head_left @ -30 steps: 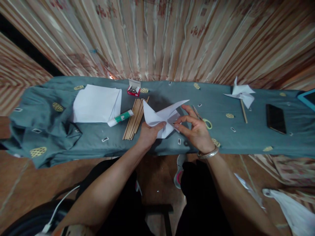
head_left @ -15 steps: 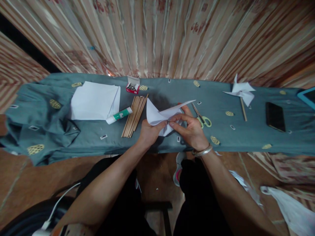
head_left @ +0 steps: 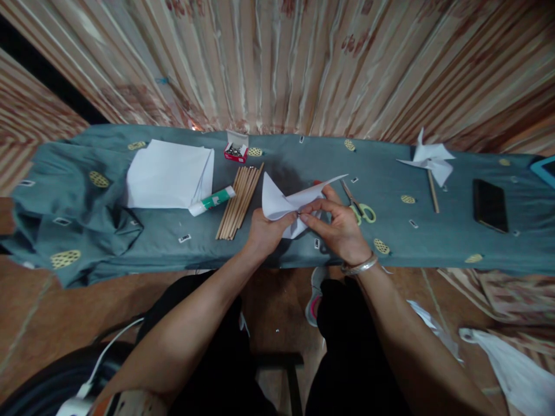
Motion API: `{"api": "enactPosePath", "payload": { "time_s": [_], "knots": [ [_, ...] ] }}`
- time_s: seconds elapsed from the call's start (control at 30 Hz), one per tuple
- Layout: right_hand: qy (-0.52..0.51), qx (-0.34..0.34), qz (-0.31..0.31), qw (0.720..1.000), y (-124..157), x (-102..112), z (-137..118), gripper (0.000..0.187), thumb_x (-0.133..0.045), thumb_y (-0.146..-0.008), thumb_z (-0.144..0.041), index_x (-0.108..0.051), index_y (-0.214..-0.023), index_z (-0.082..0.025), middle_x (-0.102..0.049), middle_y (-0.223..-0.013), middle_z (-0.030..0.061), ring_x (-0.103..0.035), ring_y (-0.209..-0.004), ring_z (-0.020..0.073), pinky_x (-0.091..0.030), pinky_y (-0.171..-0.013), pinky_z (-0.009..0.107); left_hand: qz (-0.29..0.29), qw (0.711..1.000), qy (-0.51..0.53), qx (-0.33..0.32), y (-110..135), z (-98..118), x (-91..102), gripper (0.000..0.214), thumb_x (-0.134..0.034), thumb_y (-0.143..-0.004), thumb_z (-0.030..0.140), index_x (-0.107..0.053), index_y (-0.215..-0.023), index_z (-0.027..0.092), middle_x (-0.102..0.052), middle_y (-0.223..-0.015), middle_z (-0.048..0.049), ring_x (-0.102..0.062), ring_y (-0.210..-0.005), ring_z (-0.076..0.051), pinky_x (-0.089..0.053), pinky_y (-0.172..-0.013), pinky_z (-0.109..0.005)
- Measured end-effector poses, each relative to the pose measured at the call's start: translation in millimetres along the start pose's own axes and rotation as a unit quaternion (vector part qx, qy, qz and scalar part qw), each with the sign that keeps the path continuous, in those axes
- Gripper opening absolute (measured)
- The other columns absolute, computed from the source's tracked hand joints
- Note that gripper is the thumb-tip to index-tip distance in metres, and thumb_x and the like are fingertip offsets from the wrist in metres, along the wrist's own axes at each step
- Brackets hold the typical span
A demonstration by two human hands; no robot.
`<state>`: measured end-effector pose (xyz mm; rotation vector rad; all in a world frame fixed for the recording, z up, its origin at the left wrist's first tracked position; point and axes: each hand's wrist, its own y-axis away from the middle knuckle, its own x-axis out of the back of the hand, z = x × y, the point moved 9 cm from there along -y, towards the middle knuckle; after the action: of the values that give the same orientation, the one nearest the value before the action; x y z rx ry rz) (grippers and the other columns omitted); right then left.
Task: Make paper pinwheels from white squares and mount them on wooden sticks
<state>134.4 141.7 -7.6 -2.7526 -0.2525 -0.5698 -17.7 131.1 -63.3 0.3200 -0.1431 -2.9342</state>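
A white paper pinwheel (head_left: 274, 199) with curled blades is held between my two hands over the cloth. My left hand (head_left: 269, 229) pinches it from the left, thumb near its middle. From the right, my right hand (head_left: 337, 226) grips the same paper, thumb and forefinger meeting at the centre by a small dark speck, perhaps a pin; the fingers partly hide it. Just right of that hand lie scissors (head_left: 363, 212) with light green handles. Left of the paper is a bundle of wooden sticks (head_left: 238, 202), with a green and white glue stick (head_left: 212, 201) beside them.
A stack of white paper (head_left: 167, 173) lies left on the blue-green cloth (head_left: 303, 153). Behind the sticks stands an open red box (head_left: 236, 151) of small metal pins. To the right are another pinwheel on a stick (head_left: 432, 159) and a black phone (head_left: 489, 205). A pleated curtain (head_left: 277, 63) hangs behind.
The view has shifted slightly, so the things on the table appear a little further right. Both hands keep their hold on the paper pinwheel, with almost no change in the fingers.
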Motion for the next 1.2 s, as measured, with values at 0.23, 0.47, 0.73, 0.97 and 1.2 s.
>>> {"api": "enactPosePath", "payload": {
  "time_s": [0.23, 0.47, 0.73, 0.97, 1.2],
  "knots": [
    [-0.006, 0.007, -0.001, 1.0, -0.5, -0.3, 0.4, 0.006, -0.072, -0.078, -0.032, -0.071, -0.078, -0.026, -0.059, -0.135, 0.0022, -0.041, -0.139, 0.0276, -0.023, -0.12, 0.052, 0.005, 1.0, -0.013, 0.002, -0.4, -2.3, 1.8, 0.029, -0.08, -0.056, 0.03, -0.073, -0.079, 0.014, -0.073, -0.074, -0.0023, -0.066, -0.07, -0.018, -0.053, -0.066, -0.028],
    [-0.004, 0.006, -0.003, 1.0, -0.5, -0.9, 0.3, 0.014, -0.072, -0.078, -0.039, -0.071, -0.077, -0.025, -0.058, -0.136, 0.004, -0.043, -0.138, 0.0281, -0.024, -0.119, 0.051, 0.01, 1.0, -0.02, 0.014, 0.1, -1.1, 2.6, 0.028, -0.079, -0.054, 0.028, -0.073, -0.077, 0.014, -0.072, -0.072, -0.002, -0.065, -0.069, -0.018, -0.052, -0.063, -0.027],
    [-0.003, -0.007, -0.004, 1.0, -0.4, -1.3, 2.9, 0.018, -0.073, -0.077, -0.043, -0.07, -0.078, -0.025, -0.058, -0.136, 0.0037, -0.046, -0.135, 0.0279, -0.024, -0.119, 0.053, 0.005, 1.0, -0.011, -0.011, -1.4, 0.3, 1.1, 0.027, -0.079, -0.056, 0.029, -0.073, -0.078, 0.015, -0.073, -0.074, -0.0027, -0.068, -0.075, -0.02, -0.055, -0.068, -0.03],
    [-0.006, -0.004, -0.004, 1.0, -0.7, -1.3, 2.9, 0.015, -0.072, -0.078, -0.04, -0.07, -0.077, -0.026, -0.059, -0.134, 0.0036, -0.043, -0.138, 0.0276, -0.023, -0.12, 0.053, 0.008, 1.0, -0.023, 0.0, 0.0, 1.1, 1.5, 0.027, -0.079, -0.057, 0.027, -0.075, -0.08, 0.014, -0.075, -0.075, -0.0033, -0.07, -0.076, -0.021, -0.056, -0.069, -0.03],
    [-0.018, -0.02, 0.006, 1.0, 0.1, -0.1, 7.7, 0.014, -0.072, -0.077, -0.04, -0.069, -0.076, -0.026, -0.061, -0.13, 0.0043, -0.045, -0.136, 0.0283, -0.024, -0.119, 0.053, -0.034, 0.999, -0.031, -0.007, 0.8, 0.6, -2.8, 0.028, -0.079, -0.058, 0.033, -0.075, -0.078, 0.014, -0.076, -0.076, -0.0043, -0.07, -0.073, -0.021, -0.057, -0.07, -0.032]
  ]
}}
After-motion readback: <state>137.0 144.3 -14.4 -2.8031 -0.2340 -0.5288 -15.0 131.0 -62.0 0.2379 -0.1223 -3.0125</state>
